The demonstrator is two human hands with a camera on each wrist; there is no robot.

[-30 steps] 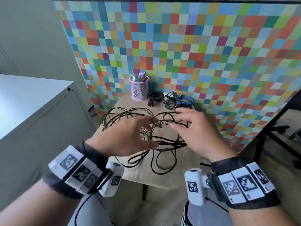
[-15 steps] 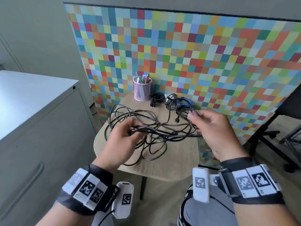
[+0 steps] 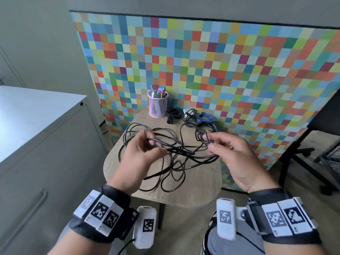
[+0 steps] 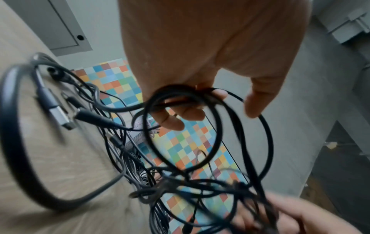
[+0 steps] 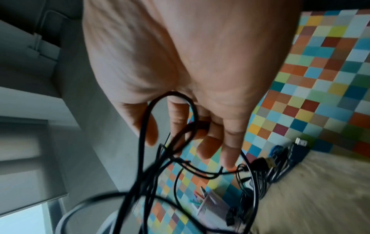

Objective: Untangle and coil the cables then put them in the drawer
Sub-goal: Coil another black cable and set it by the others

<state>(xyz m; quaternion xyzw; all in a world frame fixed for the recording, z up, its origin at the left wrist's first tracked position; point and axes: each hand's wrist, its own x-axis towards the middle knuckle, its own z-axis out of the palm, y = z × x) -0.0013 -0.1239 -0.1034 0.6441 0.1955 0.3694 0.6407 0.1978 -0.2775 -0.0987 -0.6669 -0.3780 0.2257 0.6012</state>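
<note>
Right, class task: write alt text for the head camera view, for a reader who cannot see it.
Two hands, the left hand and the right hand, hold up strands of a tangle of black cables above a small wooden table. Behind stand a pink mesh pen cup and a blue cable bundle, before a colourful checkered panel.

i see a pink mesh pen cup (image 3: pixel 157 106) standing upright near the back edge of the small wooden table (image 3: pixel 200 188), with coloured pens (image 3: pixel 159 91) sticking out of its top. behind the table's back edge stands a panel of small coloured squares (image 3: pixel 220 70). off the table's left edge is a grey metal cabinet (image 3: pixel 46 144) with a pale top. off the right edge, a black chair base (image 3: pixel 303 153) rests on the floor.
</note>
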